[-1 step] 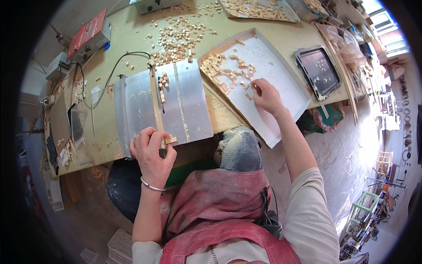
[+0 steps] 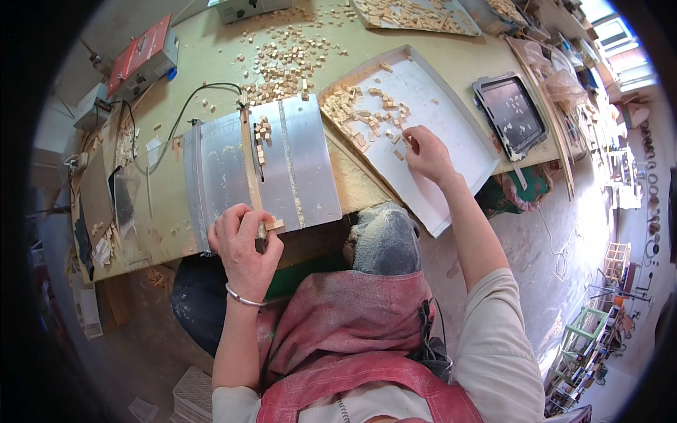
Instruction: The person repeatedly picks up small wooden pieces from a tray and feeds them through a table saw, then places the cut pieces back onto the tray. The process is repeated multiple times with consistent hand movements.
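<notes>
At the near edge of a metal saw table (image 2: pixel 226 169), my left hand (image 2: pixel 247 240) is closed with thumb and forefinger at a small wooden block (image 2: pixel 274 224). The block lies against the near end of a long wooden strip (image 2: pixel 249 158), which runs away from me across the metal. Further along, beside a dark slot, several small blocks (image 2: pixel 262 130) sit in a row. My right hand (image 2: pixel 428 155) hovers over a white tray (image 2: pixel 455 130), fingertips bent together; whatever they hold is hidden. Loose wooden pieces (image 2: pixel 367 116) lie left of it in the tray.
Many small blocks (image 2: pixel 282 67) are scattered on the green table behind the metal plate. A black tray (image 2: pixel 511 113) stands at right, a second tray of pieces (image 2: pixel 416 15) at the back. A red-topped box (image 2: pixel 141 56) and black cable (image 2: pixel 180 116) are at left.
</notes>
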`<state>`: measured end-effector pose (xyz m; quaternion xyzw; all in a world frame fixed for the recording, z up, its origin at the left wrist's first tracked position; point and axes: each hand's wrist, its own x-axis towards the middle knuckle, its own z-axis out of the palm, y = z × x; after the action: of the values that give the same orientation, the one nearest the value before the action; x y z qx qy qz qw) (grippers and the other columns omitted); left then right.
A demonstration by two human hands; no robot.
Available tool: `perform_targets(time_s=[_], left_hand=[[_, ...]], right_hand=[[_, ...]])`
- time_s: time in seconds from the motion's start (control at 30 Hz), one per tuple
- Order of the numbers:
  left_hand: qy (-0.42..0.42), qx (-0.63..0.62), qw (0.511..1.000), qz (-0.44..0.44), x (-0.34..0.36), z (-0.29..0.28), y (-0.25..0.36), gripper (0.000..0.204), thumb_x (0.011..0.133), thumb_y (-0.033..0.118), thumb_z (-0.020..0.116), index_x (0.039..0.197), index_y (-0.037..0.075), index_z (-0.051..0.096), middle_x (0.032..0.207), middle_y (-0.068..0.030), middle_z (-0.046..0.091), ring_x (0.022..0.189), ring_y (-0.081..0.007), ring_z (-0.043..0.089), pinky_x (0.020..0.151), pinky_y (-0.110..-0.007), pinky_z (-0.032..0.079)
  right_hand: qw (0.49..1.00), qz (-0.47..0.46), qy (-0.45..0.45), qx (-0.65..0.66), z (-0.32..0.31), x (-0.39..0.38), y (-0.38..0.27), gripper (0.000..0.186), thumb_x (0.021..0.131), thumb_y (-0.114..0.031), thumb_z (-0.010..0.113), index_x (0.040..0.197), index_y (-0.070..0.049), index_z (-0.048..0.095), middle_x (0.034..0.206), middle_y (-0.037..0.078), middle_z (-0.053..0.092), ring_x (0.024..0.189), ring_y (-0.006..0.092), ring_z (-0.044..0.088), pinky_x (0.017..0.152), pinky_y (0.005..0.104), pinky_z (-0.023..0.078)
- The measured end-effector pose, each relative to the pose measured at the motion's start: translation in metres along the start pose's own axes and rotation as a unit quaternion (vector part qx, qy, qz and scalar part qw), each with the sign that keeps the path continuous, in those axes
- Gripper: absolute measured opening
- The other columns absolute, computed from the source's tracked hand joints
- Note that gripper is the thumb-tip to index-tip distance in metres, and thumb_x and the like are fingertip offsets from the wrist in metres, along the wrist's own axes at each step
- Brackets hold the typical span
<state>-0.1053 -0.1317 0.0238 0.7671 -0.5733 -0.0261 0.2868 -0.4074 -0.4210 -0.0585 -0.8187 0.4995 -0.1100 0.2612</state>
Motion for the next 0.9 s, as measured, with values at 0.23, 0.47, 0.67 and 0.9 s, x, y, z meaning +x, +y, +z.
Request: perform_targets(time_s=[0.23, 0.47, 0.67, 0.9], left_hand=[[0.012, 0.007, 1.0, 0.007, 0.0, 0.002, -0.005, 0.028, 0.075, 0.01, 0.076, 0.102, 0.013, 0.07, 0.112, -0.0078, 0.061, 0.109, -0.0312, 0.059, 0.101, -0.046, 0.039], [0.033, -0.023, 0.999, -0.019, -0.008, 0.007, -0.011, 0.028, 0.073, 0.009, 0.076, 0.101, 0.013, 0.069, 0.113, -0.007, 0.061, 0.11, -0.0294, 0.058, 0.103, -0.045, 0.038], [0.037, -0.039, 0.998, -0.032, -0.004, 0.006, -0.006, 0.03, 0.072, 0.009, 0.078, 0.101, 0.012, 0.07, 0.115, -0.0076, 0.06, 0.113, -0.0301, 0.058, 0.105, -0.046, 0.038], [0.047, -0.05, 0.997, -0.034, -0.008, 0.011, -0.011, 0.029, 0.073, 0.01, 0.078, 0.1, 0.012, 0.07, 0.116, -0.0078, 0.06, 0.113, -0.0305, 0.058, 0.105, -0.046, 0.038]], right_hand=[[0.997, -0.051, 0.058, 0.03, 0.009, 0.0, 0.02, 0.033, 0.087, -0.012, 0.072, 0.118, -0.002, 0.074, 0.102, 0.015, 0.071, 0.089, 0.0293, 0.069, 0.082, 0.04, 0.057], [0.964, -0.088, -0.003, 0.253, 0.012, -0.069, -0.152, 0.027, 0.09, -0.004, 0.078, 0.117, -0.001, 0.072, 0.088, 0.001, 0.062, 0.076, 0.0058, 0.056, 0.067, 0.0232, 0.049], [0.974, -0.145, -0.047, 0.167, 0.056, -0.064, -0.228, 0.027, 0.09, -0.014, 0.075, 0.112, 0.001, 0.072, 0.092, 0.016, 0.067, 0.082, 0.0332, 0.068, 0.077, 0.0432, 0.056], [0.984, -0.103, -0.046, 0.137, 0.045, -0.068, -0.23, 0.021, 0.093, -0.014, 0.074, 0.106, 0.002, 0.071, 0.094, 0.017, 0.067, 0.088, 0.0334, 0.071, 0.078, 0.0434, 0.056]])
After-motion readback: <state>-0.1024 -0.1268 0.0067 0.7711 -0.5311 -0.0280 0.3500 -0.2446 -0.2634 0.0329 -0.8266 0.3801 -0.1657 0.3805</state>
